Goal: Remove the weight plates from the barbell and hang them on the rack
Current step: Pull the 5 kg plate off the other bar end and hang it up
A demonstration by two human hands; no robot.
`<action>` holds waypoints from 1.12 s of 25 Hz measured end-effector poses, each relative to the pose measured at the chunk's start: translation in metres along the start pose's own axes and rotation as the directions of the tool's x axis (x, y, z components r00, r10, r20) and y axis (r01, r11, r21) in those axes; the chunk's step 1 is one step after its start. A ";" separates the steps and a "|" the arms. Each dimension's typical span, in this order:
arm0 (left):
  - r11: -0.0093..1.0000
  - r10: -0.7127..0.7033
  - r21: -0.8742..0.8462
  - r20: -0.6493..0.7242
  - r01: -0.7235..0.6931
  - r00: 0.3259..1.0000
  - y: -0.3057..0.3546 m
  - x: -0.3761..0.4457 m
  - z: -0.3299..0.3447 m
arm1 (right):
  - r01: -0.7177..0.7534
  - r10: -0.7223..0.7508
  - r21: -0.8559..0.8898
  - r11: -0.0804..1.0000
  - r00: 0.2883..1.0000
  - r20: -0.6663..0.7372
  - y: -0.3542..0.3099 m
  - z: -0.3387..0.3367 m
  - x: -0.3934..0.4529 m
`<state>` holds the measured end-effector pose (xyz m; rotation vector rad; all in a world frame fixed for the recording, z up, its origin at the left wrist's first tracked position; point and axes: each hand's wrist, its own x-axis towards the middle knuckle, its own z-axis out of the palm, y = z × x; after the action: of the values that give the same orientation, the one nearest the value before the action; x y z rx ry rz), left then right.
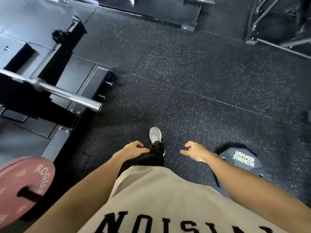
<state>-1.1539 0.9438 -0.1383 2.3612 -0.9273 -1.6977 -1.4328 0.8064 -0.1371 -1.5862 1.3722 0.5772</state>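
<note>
A bare chrome barbell sleeve [70, 95] juts out from the left, with no plate on the end I can see. A red Rogue weight plate [25, 185] sits at the lower left, a black bar through its centre. A black Hammer Strength plate [242, 161] lies at the lower right, just behind my right wrist. My left hand [133, 148] hangs in front of my body with loosely curled fingers and holds nothing. My right hand [195, 151] is also empty, fingers relaxed, just left of the black plate and not touching it.
Black speckled rubber floor [193, 81] fills the middle. A black rack base and platform [67, 81] stand at the left under the bar. More black frames stand at the top [151, 12] and top right [277, 27]. My grey shoe [155, 134] is stepping forward.
</note>
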 end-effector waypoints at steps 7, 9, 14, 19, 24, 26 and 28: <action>1.000 0.010 0.013 0.020 -0.010 1.000 0.123 0.130 -0.120 | 0.014 -0.013 0.019 1.000 0.999 -0.033 -0.098 -0.172 0.127; 1.000 0.014 0.013 0.003 -0.014 1.000 0.163 0.163 -0.172 | 0.045 -0.041 0.036 0.998 0.994 -0.100 -0.140 -0.231 0.165; 1.000 -0.025 -0.002 0.007 0.025 1.000 0.238 0.247 -0.278 | 0.077 -0.075 0.029 0.997 0.996 -0.049 -0.223 -0.322 0.254; 0.991 -0.109 -0.085 -0.057 0.104 0.992 0.312 0.341 -0.367 | 0.147 -0.145 -0.091 0.985 0.989 0.026 -0.305 -0.433 0.370; 0.951 -0.224 -0.255 -0.178 0.175 0.958 0.382 0.399 -0.474 | 0.243 -0.219 -0.210 0.947 0.967 0.129 -0.443 -0.572 0.470; 0.928 -0.249 -0.332 -0.212 0.170 0.945 0.400 0.423 -0.511 | 0.289 -0.251 -0.247 0.925 0.952 0.173 -0.495 -0.605 0.505; 0.895 -0.278 -0.409 -0.201 0.177 0.939 0.412 0.452 -0.544 | 0.315 -0.258 -0.310 0.897 0.943 0.210 -0.542 -0.627 0.542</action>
<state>-0.7552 0.2286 -0.1411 2.4005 -0.2476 -1.4278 -0.9152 -0.0377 -0.1130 -1.9296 0.9234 0.7735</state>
